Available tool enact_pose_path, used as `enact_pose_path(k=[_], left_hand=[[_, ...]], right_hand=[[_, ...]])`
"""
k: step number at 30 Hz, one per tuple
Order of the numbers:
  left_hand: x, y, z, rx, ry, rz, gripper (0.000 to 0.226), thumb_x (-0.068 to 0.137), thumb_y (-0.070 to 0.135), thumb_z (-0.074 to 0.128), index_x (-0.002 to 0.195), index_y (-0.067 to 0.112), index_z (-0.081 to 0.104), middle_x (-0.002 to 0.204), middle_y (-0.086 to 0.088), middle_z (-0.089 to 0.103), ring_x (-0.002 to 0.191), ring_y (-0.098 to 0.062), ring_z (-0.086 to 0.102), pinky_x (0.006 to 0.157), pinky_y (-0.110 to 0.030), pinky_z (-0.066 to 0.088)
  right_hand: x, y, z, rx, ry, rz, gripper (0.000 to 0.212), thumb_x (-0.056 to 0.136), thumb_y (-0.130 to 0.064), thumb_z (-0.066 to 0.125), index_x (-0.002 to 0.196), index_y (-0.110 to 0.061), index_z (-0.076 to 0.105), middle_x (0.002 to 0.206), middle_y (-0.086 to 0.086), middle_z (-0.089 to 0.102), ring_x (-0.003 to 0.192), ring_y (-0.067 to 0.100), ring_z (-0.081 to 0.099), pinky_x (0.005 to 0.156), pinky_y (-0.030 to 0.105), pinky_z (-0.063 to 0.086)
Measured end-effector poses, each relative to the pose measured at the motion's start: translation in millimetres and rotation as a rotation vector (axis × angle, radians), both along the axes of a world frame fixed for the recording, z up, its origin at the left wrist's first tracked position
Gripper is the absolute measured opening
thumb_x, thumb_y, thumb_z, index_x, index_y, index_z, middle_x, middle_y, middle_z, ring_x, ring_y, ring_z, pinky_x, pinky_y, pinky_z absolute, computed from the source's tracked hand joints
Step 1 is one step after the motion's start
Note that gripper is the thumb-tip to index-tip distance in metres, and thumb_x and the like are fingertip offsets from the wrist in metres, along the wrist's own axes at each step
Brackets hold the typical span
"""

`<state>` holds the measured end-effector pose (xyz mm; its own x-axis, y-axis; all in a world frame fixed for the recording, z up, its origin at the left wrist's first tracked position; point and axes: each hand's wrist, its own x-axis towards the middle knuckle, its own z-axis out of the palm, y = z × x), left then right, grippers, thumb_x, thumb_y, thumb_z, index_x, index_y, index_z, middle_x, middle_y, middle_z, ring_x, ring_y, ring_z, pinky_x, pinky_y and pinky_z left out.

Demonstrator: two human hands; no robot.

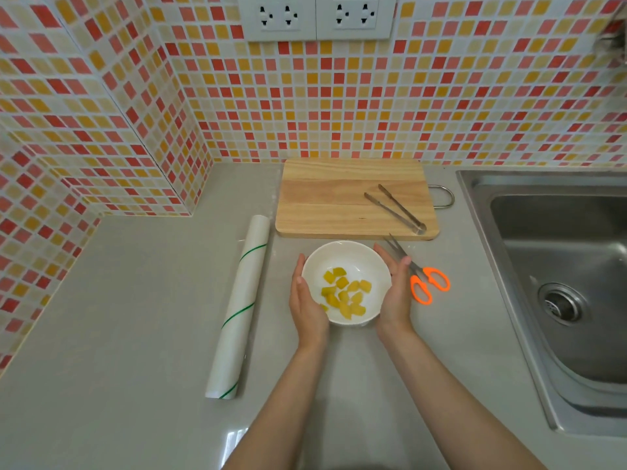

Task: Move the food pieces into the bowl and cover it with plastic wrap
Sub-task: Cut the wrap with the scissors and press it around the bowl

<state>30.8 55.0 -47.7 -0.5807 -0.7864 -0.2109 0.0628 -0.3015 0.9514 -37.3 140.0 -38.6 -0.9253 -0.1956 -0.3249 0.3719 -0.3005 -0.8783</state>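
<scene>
The white bowl (346,283) sits on the grey counter (135,300) at the middle of the view, with the yellow food pieces (344,293) already lying in it. The cutting board (353,198) at 12 o'clock from the bowl is bare of food and carries only the metal tongs (395,208), so the moving step looks finished.

Both hands cup the bowl. The left hand (307,303) presses its open palm and fingers against the wall at 9 o'clock, and the right hand (397,293) does the same at 3 o'clock. Neither is closed into a fist, and whether the bowl is lifted or only steadied cannot be told.

No wrap shows over the rim, so covering seems to be the step at hand. The next move likely calls for freeing a hand toward the roll of plastic wrap (237,307) at 9 o'clock, pulling out a sheet, and cutting it with the orange-handled scissors (424,279) at 3 o'clock.
</scene>
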Motion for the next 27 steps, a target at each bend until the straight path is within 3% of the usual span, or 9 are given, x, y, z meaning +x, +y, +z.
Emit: enact_pose_path(k=[3, 6, 9, 12, 16, 20, 23, 25, 27], left_hand=[[-7.8, -16.9, -1.4, 0.029, -0.059, -0.140, 0.038, 0.100, 0.026, 0.030, 0.134, 0.026, 0.047, 0.127, 0.019, 0.052, 0.102, 0.016, 0.055, 0.082, -0.005, 0.045], [-15.1, -34.2, 1.8, 0.068, -0.099, -0.225, 0.047, 0.100, 0.041, 0.027, 0.142, 0.023, 0.036, 0.146, 0.008, 0.043, 0.130, -0.005, 0.043, 0.109, -0.024, 0.033], [-14.5, -43.5, 3.3, -0.020, -0.074, -0.136, 0.052, 0.100, 0.041, 0.017, 0.148, 0.020, 0.021, 0.154, 0.005, 0.030, 0.140, -0.007, 0.026, 0.119, -0.033, 0.017], [-12.4, -35.3, 2.2, -0.027, -0.040, -0.157, 0.051, 0.101, 0.039, 0.016, 0.144, 0.018, 0.031, 0.151, 0.005, 0.035, 0.138, -0.008, 0.031, 0.117, -0.032, 0.022], [-17.6, -24.0, 7.7, 0.018, -0.023, -0.177, 0.044, 0.101, 0.036, 0.017, 0.127, 0.027, 0.052, 0.126, 0.006, 0.057, 0.117, -0.011, 0.053, 0.092, -0.019, 0.044], [-22.5, -24.6, 10.3, 0.041, -0.017, -0.190, 0.044, 0.101, 0.037, 0.018, 0.117, 0.030, 0.059, 0.121, 0.006, 0.063, 0.116, -0.015, 0.056, 0.098, -0.030, 0.043], [-27.0, -27.6, 7.3, 0.106, 0.004, -0.204, 0.047, 0.100, 0.042, 0.016, 0.107, 0.038, 0.062, 0.112, 0.015, 0.066, 0.110, -0.010, 0.060, 0.089, -0.024, 0.047], [-28.9, -29.3, 4.6, 0.111, 0.009, -0.216, 0.050, 0.100, 0.044, 0.015, 0.108, 0.037, 0.064, 0.114, 0.010, 0.067, 0.107, -0.008, 0.062, 0.084, -0.021, 0.049], [-29.6, -30.2, 3.0, 0.130, 0.022, -0.234, 0.052, 0.099, 0.045, 0.014, 0.113, 0.034, 0.063, 0.122, 0.002, 0.066, 0.113, -0.015, 0.061, 0.092, -0.029, 0.048]], right_hand=[[4.5, 3.4, -4.9, -0.007, -0.018, 0.000, 0.055, 0.097, -0.051, 0.017, 0.114, -0.024, 0.061, 0.108, 0.001, 0.069, 0.101, 0.018, 0.064, 0.081, 0.030, 0.050], [3.5, 11.5, -5.2, 0.037, 0.024, 0.059, 0.060, 0.098, -0.050, 0.016, 0.120, -0.013, 0.059, 0.115, 0.007, 0.065, 0.106, 0.018, 0.059, 0.085, 0.027, 0.046], [-9.9, 20.2, -0.6, 0.134, 0.099, 0.023, 0.052, 0.098, -0.047, 0.020, 0.128, -0.019, 0.051, 0.131, 0.000, 0.054, 0.117, 0.008, 0.047, 0.091, 0.018, 0.038], [-26.4, 15.9, 10.5, 0.148, 0.193, 0.067, 0.052, 0.100, -0.040, 0.016, 0.138, -0.015, 0.042, 0.145, 0.000, 0.044, 0.131, 0.007, 0.039, 0.113, 0.027, 0.028], [-30.7, 1.8, 17.0, 0.134, 0.205, 0.236, 0.054, 0.100, -0.042, 0.016, 0.135, -0.015, 0.046, 0.140, 0.003, 0.051, 0.127, 0.013, 0.048, 0.109, 0.030, 0.035], [-29.6, 1.0, 10.1, 0.072, 0.147, 0.188, 0.051, 0.100, -0.041, 0.017, 0.137, -0.018, 0.044, 0.138, 0.002, 0.051, 0.126, 0.014, 0.049, 0.106, 0.030, 0.036], [-27.7, 0.2, 6.5, 0.088, 0.127, 0.120, 0.045, 0.100, -0.040, 0.018, 0.125, -0.029, 0.054, 0.127, -0.003, 0.059, 0.121, 0.015, 0.053, 0.107, 0.034, 0.038], [-26.5, -0.8, 5.6, 0.118, 0.137, 0.095, 0.041, 0.100, -0.040, 0.021, 0.114, -0.037, 0.059, 0.118, -0.010, 0.063, 0.115, 0.012, 0.057, 0.101, 0.031, 0.042], [-25.3, -0.7, 5.2, 0.147, 0.154, 0.078, 0.040, 0.100, -0.040, 0.022, 0.112, -0.039, 0.060, 0.112, -0.016, 0.066, 0.109, 0.005, 0.061, 0.091, 0.023, 0.047]])
